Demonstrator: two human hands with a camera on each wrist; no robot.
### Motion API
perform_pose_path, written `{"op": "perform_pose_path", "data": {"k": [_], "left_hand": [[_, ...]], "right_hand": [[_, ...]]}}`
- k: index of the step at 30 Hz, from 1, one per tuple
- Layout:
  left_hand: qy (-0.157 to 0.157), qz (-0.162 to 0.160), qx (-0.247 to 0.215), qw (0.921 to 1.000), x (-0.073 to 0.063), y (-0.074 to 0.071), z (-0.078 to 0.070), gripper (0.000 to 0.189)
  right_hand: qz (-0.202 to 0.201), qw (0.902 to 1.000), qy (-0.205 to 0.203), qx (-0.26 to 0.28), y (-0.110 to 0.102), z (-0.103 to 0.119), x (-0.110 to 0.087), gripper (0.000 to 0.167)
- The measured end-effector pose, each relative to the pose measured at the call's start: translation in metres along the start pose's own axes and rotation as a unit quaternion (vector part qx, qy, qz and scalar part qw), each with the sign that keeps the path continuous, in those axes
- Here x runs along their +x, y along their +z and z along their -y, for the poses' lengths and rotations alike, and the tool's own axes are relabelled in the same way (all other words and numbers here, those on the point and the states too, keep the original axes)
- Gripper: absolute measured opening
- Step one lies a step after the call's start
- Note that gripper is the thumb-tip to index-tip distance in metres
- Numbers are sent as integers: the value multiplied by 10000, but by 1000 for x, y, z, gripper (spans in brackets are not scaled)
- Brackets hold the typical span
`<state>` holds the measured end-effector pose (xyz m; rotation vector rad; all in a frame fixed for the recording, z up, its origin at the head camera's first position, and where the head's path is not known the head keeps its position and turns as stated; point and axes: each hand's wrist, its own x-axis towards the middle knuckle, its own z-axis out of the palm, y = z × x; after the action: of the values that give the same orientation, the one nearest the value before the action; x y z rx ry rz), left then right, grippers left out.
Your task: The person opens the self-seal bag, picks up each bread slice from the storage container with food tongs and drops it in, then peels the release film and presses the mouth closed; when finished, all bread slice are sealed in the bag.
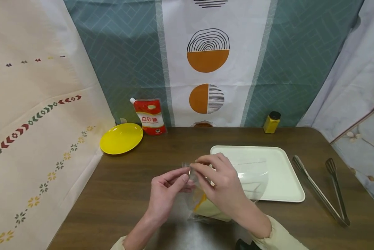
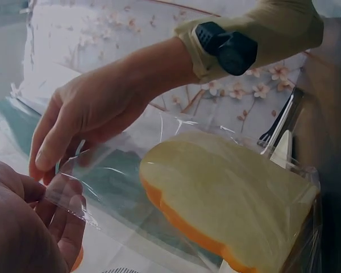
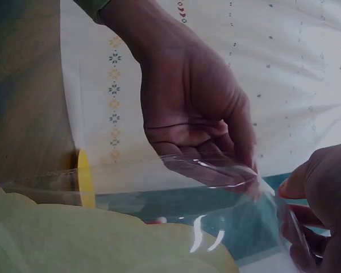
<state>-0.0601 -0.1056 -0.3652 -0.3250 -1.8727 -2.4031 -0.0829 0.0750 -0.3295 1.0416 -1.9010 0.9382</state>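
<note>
A clear plastic bag [image 1: 252, 178] with a slice of bread [image 2: 221, 193] inside hangs between both hands, above the front of the table. The bread has a pale face and an orange crust, and it sits low in the bag. My left hand [image 1: 163, 194] pinches one side of the bag's top edge between thumb and fingers. Close beside it, my right hand [image 1: 222, 185] grips the top edge with bent fingers and thumb. In the right wrist view, the clear film stretches from the bread up to the fingers of both hands.
Behind the bag lies a white tray [image 1: 288, 177], with metal tongs [image 1: 319, 192] to its right. A yellow plate [image 1: 121, 139] and a red sugar pouch [image 1: 149, 116] are at the back left. A black-capped yellow bottle [image 1: 272, 123] stands at the back right.
</note>
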Motion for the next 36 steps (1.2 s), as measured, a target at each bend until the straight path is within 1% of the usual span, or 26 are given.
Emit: {"op": "perform_pose_path", "data": {"k": [4, 9, 14, 18, 24, 30, 33, 36], "left_hand": [[126, 96, 86, 9998, -1, 0, 0, 29], [363, 175, 179, 9990, -1, -1, 1, 29], [556, 226, 174, 9980, 0, 0, 2, 30], [755, 329, 243, 9963, -1, 0, 3, 30], [1097, 486, 398, 9920, -2, 0, 3, 30], [1459, 674, 448, 9860, -2, 0, 2, 28], [1537, 710, 420, 9847, -2, 0, 2, 27], [1546, 758, 319, 9845, -2, 0, 1, 27]], "right_hand": [[214, 9994, 207, -163, 5, -1, 1, 17], [326, 9989, 287, -194, 7, -2, 2, 18], [258, 9994, 174, -168, 9, -3, 4, 16], [304, 9991, 67, -284, 8, -3, 6, 15], [398, 9983, -68, -409, 8, -4, 6, 14], [389, 9982, -140, -432, 7, -4, 8, 10], [387, 9979, -227, -463, 7, -5, 9, 7], [385, 9968, -411, -565, 7, -5, 9, 4]]}}
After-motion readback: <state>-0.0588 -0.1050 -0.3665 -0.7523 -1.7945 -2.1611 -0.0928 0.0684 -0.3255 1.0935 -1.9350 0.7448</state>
